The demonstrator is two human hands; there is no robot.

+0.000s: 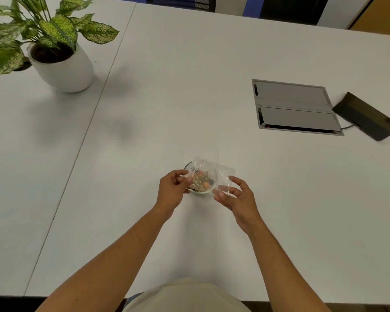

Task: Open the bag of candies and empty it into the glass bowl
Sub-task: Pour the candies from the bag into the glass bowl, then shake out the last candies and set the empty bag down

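Note:
A small glass bowl stands on the white table in front of me. A clear plastic bag is stretched over it, and coloured candies show through bag and glass; I cannot tell which lie in the bowl and which in the bag. My left hand pinches the bag's left end at the bowl's left rim. My right hand holds the bag's right end between thumb and fingers, just right of the bowl.
A potted plant in a white pot stands at the far left. A grey cable hatch is set into the table at the right, with a black device and its cable beside it. A seam runs between two tabletops.

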